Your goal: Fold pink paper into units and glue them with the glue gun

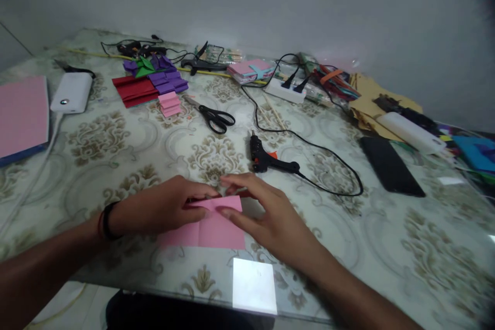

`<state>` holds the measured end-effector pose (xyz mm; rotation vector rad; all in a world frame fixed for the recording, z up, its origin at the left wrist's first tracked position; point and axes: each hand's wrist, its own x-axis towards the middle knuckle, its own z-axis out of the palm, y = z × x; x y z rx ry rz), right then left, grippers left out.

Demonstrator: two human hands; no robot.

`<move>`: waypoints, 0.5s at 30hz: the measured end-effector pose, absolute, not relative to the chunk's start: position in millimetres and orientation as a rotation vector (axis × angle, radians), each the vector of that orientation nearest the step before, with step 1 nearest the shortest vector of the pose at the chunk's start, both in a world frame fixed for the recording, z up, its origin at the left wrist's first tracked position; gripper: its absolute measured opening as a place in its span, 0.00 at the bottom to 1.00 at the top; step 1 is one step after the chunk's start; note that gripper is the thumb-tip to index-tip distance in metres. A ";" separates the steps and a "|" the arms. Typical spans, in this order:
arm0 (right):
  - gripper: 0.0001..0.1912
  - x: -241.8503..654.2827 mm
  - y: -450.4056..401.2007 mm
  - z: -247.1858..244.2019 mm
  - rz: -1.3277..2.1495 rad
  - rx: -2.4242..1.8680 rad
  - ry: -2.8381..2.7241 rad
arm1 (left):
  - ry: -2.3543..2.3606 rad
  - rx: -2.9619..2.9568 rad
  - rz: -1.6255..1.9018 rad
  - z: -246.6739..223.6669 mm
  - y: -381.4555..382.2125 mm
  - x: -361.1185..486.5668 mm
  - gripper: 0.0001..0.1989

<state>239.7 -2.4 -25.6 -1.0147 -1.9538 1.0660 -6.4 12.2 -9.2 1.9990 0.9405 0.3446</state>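
Note:
A sheet of pink paper [222, 234] lies near the table's front edge, its far edge raised and folded over. My left hand [170, 203] pinches that raised edge on the left, thumb on the near side and fingers behind. On the right, my right hand [263, 209] grips the same edge between thumb and fingers. A crease runs down the sheet's middle. Beyond the hands sit a black hot glue gun [266, 157], black-handled scissors [212, 115] and a small pleated piece of pink paper [169, 104].
Folded red paper [135, 91] and purple paper [168, 81] lie at the back left. A white power bank [72, 93] stands beside a pink pad [23, 116]. A white power strip [286, 91] feeds the glue gun's looping cord. A black phone [391, 166] rests at right.

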 end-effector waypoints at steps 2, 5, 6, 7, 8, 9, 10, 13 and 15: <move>0.12 239.0 -0.8 -27.1 1.121 -0.982 -2.004 | 0.919 2.076 0.248 -10.6 13.5 -6.4 0.13; 0.08 237.2 2.9 -32.9 1.225 -1.037 -1.945 | 0.933 2.154 0.275 -15.5 18.6 -9.0 0.15; 0.07 236.9 4.3 -35.3 1.253 -1.069 -1.919 | 0.905 2.158 0.286 -17.4 20.6 -10.4 0.17; 0.07 236.8 5.5 -37.6 1.265 -1.107 -1.906 | 0.928 2.166 0.305 -18.9 22.3 -11.9 0.18; 0.06 236.7 6.3 -39.3 1.254 -1.145 -1.910 | 1.001 2.200 0.322 -19.9 23.6 -13.3 0.17; 0.06 236.5 6.7 -40.2 1.237 -1.179 -1.928 | 1.056 2.237 0.320 -20.3 24.4 -14.6 0.15; 0.06 236.1 6.6 -40.0 1.217 -1.205 -1.956 | 1.102 2.269 0.307 -20.2 24.7 -15.6 0.12; 0.08 232.7 3.8 -34.6 1.170 -1.186 -2.061 | 1.077 2.299 0.246 -18.2 25.3 -16.6 0.07; 0.07 229.5 1.3 -29.6 1.157 -1.143 -2.102 | 0.991 2.288 0.216 -17.1 26.9 -15.5 0.06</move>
